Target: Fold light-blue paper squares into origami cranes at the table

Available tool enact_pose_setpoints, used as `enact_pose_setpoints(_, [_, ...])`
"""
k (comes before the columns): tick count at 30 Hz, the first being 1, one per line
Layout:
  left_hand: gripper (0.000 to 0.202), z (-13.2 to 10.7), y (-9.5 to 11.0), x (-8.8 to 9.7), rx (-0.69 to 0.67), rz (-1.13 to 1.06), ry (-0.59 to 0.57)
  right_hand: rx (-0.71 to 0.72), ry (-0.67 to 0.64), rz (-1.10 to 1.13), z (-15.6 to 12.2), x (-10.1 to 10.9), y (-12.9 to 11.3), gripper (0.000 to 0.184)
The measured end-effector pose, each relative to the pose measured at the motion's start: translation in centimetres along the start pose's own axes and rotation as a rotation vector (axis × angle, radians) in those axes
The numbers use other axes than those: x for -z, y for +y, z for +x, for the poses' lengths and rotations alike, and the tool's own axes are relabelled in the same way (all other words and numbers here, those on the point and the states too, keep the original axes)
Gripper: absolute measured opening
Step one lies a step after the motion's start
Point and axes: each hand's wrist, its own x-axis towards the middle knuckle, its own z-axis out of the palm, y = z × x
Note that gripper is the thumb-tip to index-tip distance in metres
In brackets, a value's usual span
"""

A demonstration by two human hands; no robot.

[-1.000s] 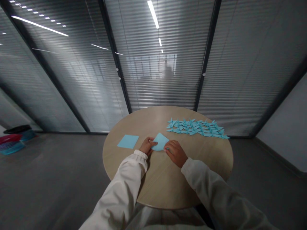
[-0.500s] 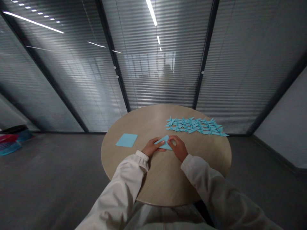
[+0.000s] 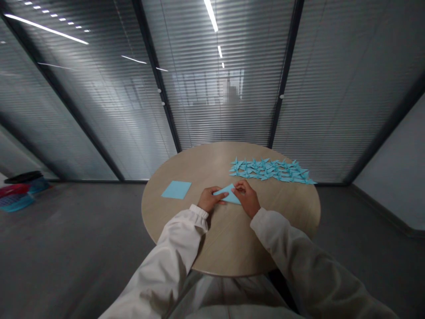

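A light-blue sheet of paper [image 3: 229,193], folded to a triangle-like shape, is held just above or on the middle of the round table. My left hand [image 3: 210,199] grips its left side, thumb on top and fingers beneath. At the right side of the paper, my right hand [image 3: 246,196] is closed, with thumb and forefinger pinching its edge. The fingers hide part of the folds. Beyond my right hand lie several folded blue paper cranes [image 3: 270,170] in close rows. A flat blue paper square [image 3: 177,189] rests to the left of my left hand.
The round wooden table [image 3: 229,248] stands in front of a glass wall with blinds [image 3: 222,119]. On the floor at the far left are a red and blue basket [image 3: 15,199] and a dark-rimmed container [image 3: 31,179]. A white wall [image 3: 395,164] is at the right.
The camera view has shifted slightly. Both hands stay on the folded paper, with the right fingers a little changed in position at its edge. The cranes and the flat square have not moved.
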Motion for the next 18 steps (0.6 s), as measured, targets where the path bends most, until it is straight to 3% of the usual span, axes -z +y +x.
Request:
enact_pose_setpoints(4, [0.038, -0.10, 0.12, 0.08, -0.029, 0.027, 0.015, -0.004, -0.012, 0.067, 0.06, -0.11, 0.16, 0.028])
enact_pose_setpoints(18, [0.037, 0.06, -0.15, 0.84, -0.070, 0.207, 0.054, -0.043, -0.024, 0.096, 0.23, -0.19, 0.16, 0.022])
